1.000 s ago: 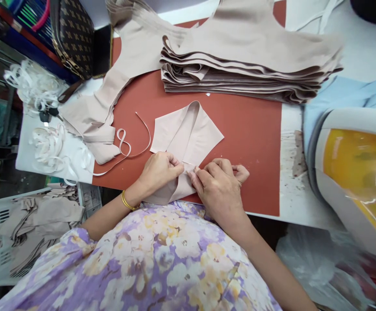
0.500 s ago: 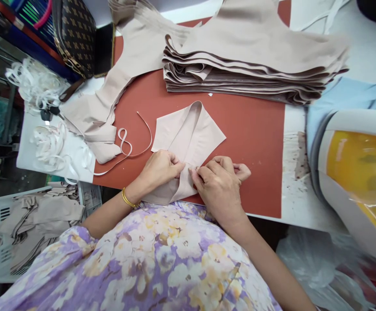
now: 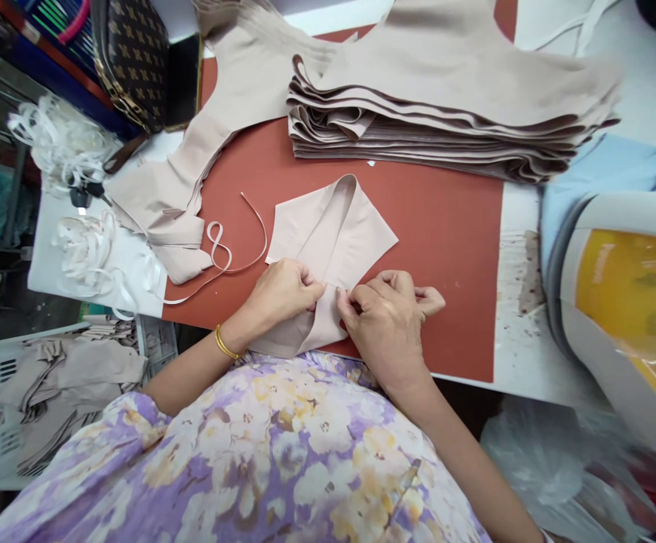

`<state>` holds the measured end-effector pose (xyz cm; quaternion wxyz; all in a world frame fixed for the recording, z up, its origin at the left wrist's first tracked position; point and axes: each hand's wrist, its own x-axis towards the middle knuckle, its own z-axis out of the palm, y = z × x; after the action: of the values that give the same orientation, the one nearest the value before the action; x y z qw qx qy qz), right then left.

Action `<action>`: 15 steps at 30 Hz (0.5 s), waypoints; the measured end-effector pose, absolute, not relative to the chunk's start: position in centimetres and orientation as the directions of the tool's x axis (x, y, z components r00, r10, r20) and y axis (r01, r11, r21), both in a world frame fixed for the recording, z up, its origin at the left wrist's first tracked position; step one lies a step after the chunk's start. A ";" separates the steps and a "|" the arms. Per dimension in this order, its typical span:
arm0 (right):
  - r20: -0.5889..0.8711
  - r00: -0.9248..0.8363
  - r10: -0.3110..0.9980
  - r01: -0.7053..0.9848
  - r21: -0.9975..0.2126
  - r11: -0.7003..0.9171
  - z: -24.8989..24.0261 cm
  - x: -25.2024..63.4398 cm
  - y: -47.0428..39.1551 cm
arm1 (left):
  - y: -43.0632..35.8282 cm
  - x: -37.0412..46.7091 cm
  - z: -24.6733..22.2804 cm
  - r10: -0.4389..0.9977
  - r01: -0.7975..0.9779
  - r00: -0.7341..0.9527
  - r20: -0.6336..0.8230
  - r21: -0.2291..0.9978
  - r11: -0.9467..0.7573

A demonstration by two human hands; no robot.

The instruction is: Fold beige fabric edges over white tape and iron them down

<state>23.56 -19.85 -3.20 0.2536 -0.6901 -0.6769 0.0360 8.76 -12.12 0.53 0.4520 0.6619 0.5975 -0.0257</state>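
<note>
A folded piece of beige fabric [image 3: 328, 249] lies on the red-brown mat [image 3: 446, 226] in front of me, its upper end forming an open loop. My left hand [image 3: 289, 290] is closed in a pinch on the left side of its narrow middle. Thumb and index finger of my right hand [image 3: 387, 320] are pinched at the fabric's right edge, with the other fingers curled. A small gap of cloth shows between the two sets of fingertips. The lower part of the fabric reaches toward my body, partly under my left hand.
Behind lies a thick stack of beige fabric pieces [image 3: 446, 98]; more cut pieces [image 3: 175, 204] lie left, beside a thin ribbon [image 3: 228, 260]. White tape bundles [image 3: 73, 143] and a patterned bag [image 3: 136, 68] sit farther left. A yellow-and-white machine [image 3: 633, 286] stands right; a fabric-filled basket [image 3: 0, 422] is lower left.
My right fingertips have shifted slightly right, widening the gap to my left fingertips a little. The fabric keeps nearly the same pose, and the view has shifted slightly.
</note>
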 end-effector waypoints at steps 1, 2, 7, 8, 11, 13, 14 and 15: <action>0.281 0.082 0.956 0.912 -0.408 0.041 -3.2 23.6 -19.8 | -12.1 8.8 0.6 0.768 0.818 0.282 -0.575 0.563 0.121; 0.274 0.086 0.958 0.909 -0.416 0.037 -3.2 23.6 -19.8 | -12.1 8.9 0.7 0.767 0.820 0.282 -0.577 0.559 0.118; 0.303 0.066 0.951 0.900 -0.430 0.075 -3.3 24.2 -19.8 | -12.2 8.9 0.7 0.778 0.824 0.276 -0.565 0.556 0.112; 0.321 0.042 0.946 0.899 -0.424 0.105 -3.2 24.3 -19.9 | -12.3 8.9 0.6 0.783 0.823 0.272 -0.559 0.557 0.111; 0.382 -0.052 0.923 0.904 -0.374 0.206 -3.0 24.3 -20.4 | -12.4 8.9 0.6 0.794 0.818 0.270 -0.545 0.565 0.110; 0.403 -0.131 0.906 0.909 -0.315 0.272 -2.9 24.2 -20.7 | -12.4 8.9 0.7 0.793 0.820 0.272 -0.545 0.562 0.105; 0.405 -0.169 0.899 0.910 -0.285 0.300 -2.9 24.1 -20.9 | -12.3 8.9 0.7 0.791 0.823 0.273 -0.547 0.559 0.102; 0.403 -0.198 0.893 0.911 -0.260 0.319 -2.9 24.0 -21.0 | -12.3 8.9 0.8 0.790 0.826 0.274 -0.549 0.555 0.099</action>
<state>23.96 -21.04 -2.86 0.2470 -0.5832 -0.7737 -0.0182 8.95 -12.34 0.79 0.4327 0.6707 0.6020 -0.0208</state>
